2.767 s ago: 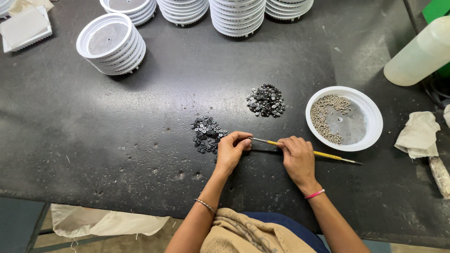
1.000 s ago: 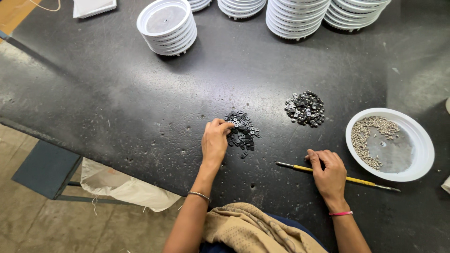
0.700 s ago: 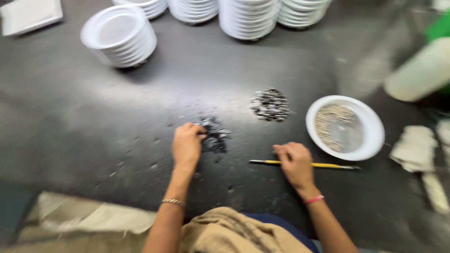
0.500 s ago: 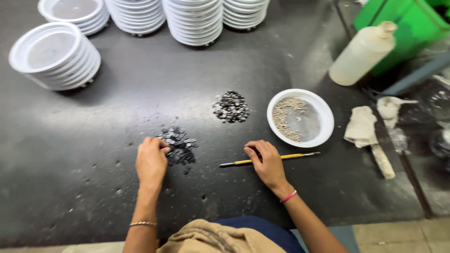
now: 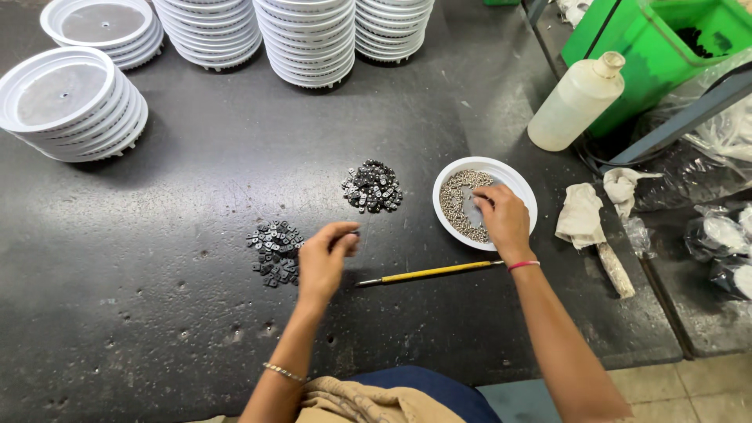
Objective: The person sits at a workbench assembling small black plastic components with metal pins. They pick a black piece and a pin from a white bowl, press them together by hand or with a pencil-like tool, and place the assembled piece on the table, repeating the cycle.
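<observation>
On a dark, pitted workbench [image 5: 157,313], a seated worker sorts tiny parts kept in separate heaps within arm's reach. The left hand [image 5: 325,262] hovers just right of the nearer pile of small black square pieces [image 5: 276,252], its fingertips pinched together as if on one piece, though whatever it holds is too small to make out. The right hand [image 5: 501,219] reaches into a shallow white dish [image 5: 513,182] of pale metal bits [image 5: 453,205], fingers curled down onto the contents; whether they have closed on anything cannot be told. A yellow-handled pick [image 5: 429,272] lies flat on the bench between the two hands, touched by neither, apparently parked where either can take it up. A second heap of black pieces [image 5: 372,186] sits apart from the first, between it and the dish, seemingly to keep the two lots from mixing. Stacks of white lidded trays [image 5: 307,35] line the far edge, with a plastic squeeze bottle [image 5: 576,102], a green bin [image 5: 666,47] and crumpled rags [image 5: 580,215] off to the right. Half a second earlier the right hand rested on the pick and the left lay on the nearer pile; now the right has left the tool for the dish and the left has lifted clear of the pile.
</observation>
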A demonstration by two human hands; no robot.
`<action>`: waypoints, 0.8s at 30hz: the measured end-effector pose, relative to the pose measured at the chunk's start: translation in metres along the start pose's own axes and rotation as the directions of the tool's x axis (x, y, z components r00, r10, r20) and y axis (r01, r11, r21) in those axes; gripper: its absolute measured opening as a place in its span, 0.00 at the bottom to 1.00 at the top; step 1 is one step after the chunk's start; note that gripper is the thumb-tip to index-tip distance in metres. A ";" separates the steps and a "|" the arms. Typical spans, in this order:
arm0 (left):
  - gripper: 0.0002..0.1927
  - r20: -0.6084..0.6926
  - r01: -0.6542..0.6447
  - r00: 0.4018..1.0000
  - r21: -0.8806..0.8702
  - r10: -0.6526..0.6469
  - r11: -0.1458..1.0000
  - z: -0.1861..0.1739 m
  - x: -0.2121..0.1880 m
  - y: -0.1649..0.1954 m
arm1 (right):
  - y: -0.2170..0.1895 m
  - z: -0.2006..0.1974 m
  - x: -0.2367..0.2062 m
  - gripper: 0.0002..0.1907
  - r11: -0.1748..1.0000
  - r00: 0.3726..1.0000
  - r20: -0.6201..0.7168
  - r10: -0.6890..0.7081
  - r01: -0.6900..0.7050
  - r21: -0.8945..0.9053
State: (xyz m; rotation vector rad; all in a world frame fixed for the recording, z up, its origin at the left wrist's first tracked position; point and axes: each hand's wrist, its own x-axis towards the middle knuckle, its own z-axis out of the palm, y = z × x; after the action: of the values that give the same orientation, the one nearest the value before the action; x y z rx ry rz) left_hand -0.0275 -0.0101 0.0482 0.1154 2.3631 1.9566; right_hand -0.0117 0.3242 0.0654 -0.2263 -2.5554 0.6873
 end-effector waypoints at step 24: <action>0.09 0.026 0.100 0.995 -0.156 -0.097 0.983 0.025 0.002 -0.039 | -0.115 0.080 -0.078 0.07 0.744 0.944 0.322 0.066 -0.262 0.615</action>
State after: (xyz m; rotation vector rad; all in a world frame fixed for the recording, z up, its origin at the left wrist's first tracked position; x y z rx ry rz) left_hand -0.0277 0.0071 0.0052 0.0068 2.1488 2.0750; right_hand 0.0134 0.1696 0.0316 -0.1202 -2.3746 1.7437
